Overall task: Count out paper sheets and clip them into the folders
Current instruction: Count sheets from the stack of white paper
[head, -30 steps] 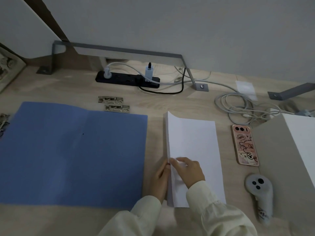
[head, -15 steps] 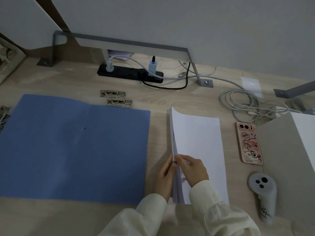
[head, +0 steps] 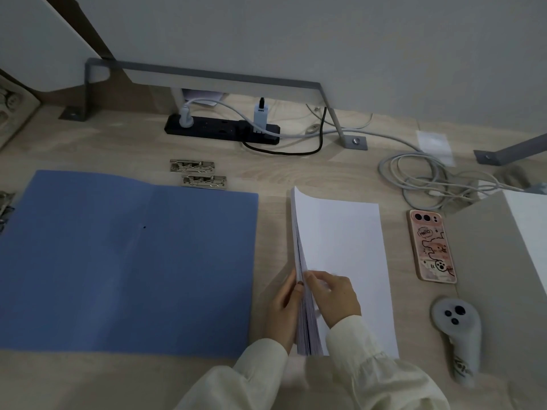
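Note:
A stack of white paper sheets lies on the wooden desk, right of an open blue folder spread flat. My left hand presses against the stack's left edge, where the sheets are lifted and fanned. My right hand rests on top of the stack, its fingertips pinching the upper sheets at that edge. Two metal clips lie side by side behind the folder.
A pink phone and a grey controller lie right of the paper. A grey board with more white paper fills the right edge. A black power strip and coiled white cables sit at the back.
The stack's left edge has been raised and fanned between my two hands. My right fingers have moved to that edge. The view has shifted a little.

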A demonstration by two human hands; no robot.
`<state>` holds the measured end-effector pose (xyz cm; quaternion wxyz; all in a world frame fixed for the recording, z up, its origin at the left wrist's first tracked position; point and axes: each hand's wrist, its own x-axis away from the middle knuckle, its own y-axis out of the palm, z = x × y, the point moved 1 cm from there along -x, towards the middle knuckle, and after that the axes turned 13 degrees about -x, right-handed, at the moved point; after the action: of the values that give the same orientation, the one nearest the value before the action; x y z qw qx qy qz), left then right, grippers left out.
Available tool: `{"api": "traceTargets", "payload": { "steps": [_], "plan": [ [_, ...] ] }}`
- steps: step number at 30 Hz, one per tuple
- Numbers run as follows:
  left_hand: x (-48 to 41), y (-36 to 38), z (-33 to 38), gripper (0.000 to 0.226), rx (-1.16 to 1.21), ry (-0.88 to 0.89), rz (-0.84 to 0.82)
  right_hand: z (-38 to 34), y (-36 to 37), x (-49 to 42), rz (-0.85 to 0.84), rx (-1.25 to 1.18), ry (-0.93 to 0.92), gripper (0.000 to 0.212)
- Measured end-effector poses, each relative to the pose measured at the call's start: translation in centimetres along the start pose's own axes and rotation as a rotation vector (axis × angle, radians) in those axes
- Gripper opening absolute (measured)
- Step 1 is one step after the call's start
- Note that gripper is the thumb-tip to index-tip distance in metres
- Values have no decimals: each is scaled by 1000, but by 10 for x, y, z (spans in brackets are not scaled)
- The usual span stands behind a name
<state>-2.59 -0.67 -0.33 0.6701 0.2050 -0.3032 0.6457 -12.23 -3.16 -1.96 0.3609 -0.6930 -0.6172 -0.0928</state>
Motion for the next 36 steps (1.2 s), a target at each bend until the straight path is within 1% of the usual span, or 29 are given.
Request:
{"api": "traceTargets", "payload": {
  "steps": [3, 5, 7, 9, 10, 11, 12, 14, 15, 16, 18, 21, 22, 24, 26, 27, 29, 31, 33, 35, 36],
  "plan": [
    [-4, -1, -5, 41, -26, -57, 34, 1, 1, -1, 39, 69, -13, 31],
    [-9, -3, -14, 42, -88, -69, 59, 3, 1, -2, 65, 83, -17, 32],
    [-14, -5, -20, 39, -154, -50, 153, 5, 0, -1, 83, 70, -24, 31],
    [-19, -8, -22, 36, -179, 3, 297, 4, 0, 1, 90, 59, -31, 30],
    [-22, -9, -21, 35, -190, 38, 333, 4, 0, 1, 92, 58, -37, 30],
    [-22, -8, -18, 36, -210, 58, 299, 4, 0, 2, 91, 56, -37, 30],
    [-23, -6, -13, 39, -221, 73, 211, 3, 0, 2, 88, 51, -39, 29],
    [-23, 0, -3, 45, -163, 6, -16, 3, 2, 5, 68, 31, -40, 27],
    [-23, 3, -1, 49, -160, -52, -82, 4, 2, 6, 56, 28, -34, 27],
    [-22, 6, 1, 51, -196, -93, -111, 5, 2, 8, 45, 35, -28, 28],
    [-20, 8, 2, 53, -276, -117, -63, 6, 1, 9, 30, 33, -23, 27],
    [-16, 8, 1, 46, -266, -129, 54, 8, -2, 10, 6, -49, -35, 7],
    [-16, 8, 1, 43, -268, -122, 70, 10, -4, 10, -8, -76, -42, 5],
    [-17, 7, -1, 39, -286, -96, 94, 15, -8, 9, -43, -135, -18, 9],
    [-19, 3, -3, 36, -305, -61, 100, 16, -16, 10, -78, -235, 27, 21],
    [-17, 0, -2, 34, -300, -37, 104, 17, -22, 11, -65, -292, 54, 26],
    [-14, -6, -3, 30, -250, 0, 113, 20, -40, 14, 38, -335, 43, 33],
    [-7, -15, -1, 29, -182, 34, 131, 27, -59, 16, 179, -300, 18, 40],
    [3, -29, 1, 28, -134, 55, 149, 30, -71, 22, 240, -354, 24, 43],
    [11, -48, 1, 28, -116, 86, 176, 24, -74, 32, 208, -501, 71, 37],
    [15, -59, 0, 30, -110, 93, 202, 20, -73, 37, 131, -538, 90, 35]
  ]
}}
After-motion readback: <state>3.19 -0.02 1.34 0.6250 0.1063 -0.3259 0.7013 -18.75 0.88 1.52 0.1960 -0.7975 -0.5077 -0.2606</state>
